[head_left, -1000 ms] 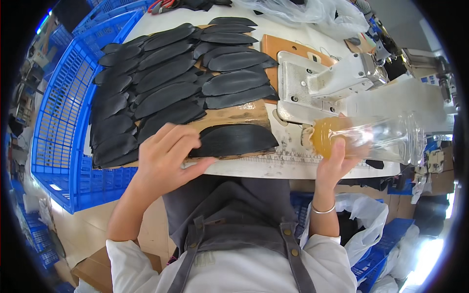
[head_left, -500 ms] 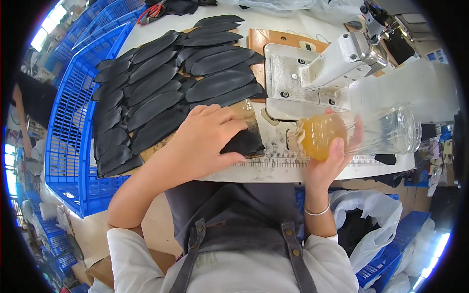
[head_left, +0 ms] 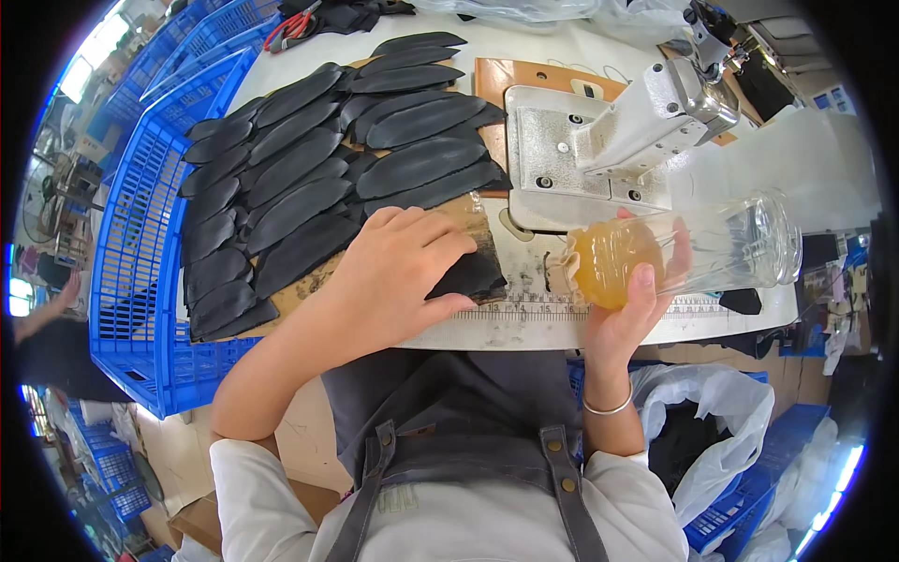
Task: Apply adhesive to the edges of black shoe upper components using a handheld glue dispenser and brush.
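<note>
Black curved leather-like pieces [head_left: 419, 167] lie in overlapping rows on a brown board [head_left: 465, 217]. My left hand [head_left: 398, 276] rests palm down at the board's near right corner. Its fingers reach over a dark piece [head_left: 473, 277], and the thumb is stretched out apart from them. My right hand [head_left: 629, 309] is wrapped round a clear glass jar [head_left: 698, 248] lying on its side in the grip. Amber-yellow liquid, perhaps glue, fills the jar's left end, which has a pale crumpled rim. The far sides of the right fingers are partly hidden behind the glass.
A white machine [head_left: 646, 126] stands at the right of the table, beside an orange-brown plate [head_left: 496, 80]. A printed ruler [head_left: 534, 309] runs along the front edge. A blue crate [head_left: 140, 253] stands at left, a plastic-lined bin [head_left: 740, 403] below right. Red-handled scissors [head_left: 292, 28] lie at the back.
The jar's right end has shifted very slightly left. My left hand has hardly moved. At the far left rim, another person's arm has changed position.
</note>
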Demonstrator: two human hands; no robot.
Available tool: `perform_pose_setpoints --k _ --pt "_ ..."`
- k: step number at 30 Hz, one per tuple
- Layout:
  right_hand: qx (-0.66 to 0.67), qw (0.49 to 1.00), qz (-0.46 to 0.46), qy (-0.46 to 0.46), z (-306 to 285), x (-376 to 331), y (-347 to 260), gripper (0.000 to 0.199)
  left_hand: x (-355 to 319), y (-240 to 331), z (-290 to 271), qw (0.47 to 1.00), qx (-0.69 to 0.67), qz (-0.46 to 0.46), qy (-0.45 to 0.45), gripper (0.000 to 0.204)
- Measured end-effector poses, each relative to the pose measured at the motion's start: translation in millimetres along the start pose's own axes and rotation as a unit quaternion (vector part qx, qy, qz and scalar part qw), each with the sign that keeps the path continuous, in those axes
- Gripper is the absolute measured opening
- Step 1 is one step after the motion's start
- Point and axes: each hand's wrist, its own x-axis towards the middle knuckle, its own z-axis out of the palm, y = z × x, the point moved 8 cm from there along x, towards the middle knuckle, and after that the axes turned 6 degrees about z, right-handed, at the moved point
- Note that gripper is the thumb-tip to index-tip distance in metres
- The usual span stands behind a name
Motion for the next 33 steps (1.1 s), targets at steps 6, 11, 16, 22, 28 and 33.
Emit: perform_pose_setpoints --k 6,11,16,22,28,33 --pt "0.016 1.0 -0.006 -0.022 -3 1 0 0.066 1 -6 1 0.999 -0.03 0.012 0.006 0.039" --pt "0.2 0.972 0.026 -0.125 14 -15 -11 0.074 0 -12 2 0.995 -0.076 -0.067 0.003 0.028" --pt "0.206 0.912 0.204 -0.289 56 -43 7 0.102 -7 -9 -5 0.992 -0.062 -0.033 0.1 0.015" --pt "0.156 0.914 0.218 -0.304 69 -50 15 0.1 -18 -22 -9 0.968 -0.184 -0.078 0.153 0.011" --pt "0.151 0.925 0.213 -0.276 65 -46 22 0.101 -80 -97 -88 0.857 -0.269 -0.28 0.34 0.014" --pt "0.162 0.918 0.23 -0.28 68 -48 18 0.099 -114 -147 -177 0.84 -0.101 -0.218 0.486 0.015"
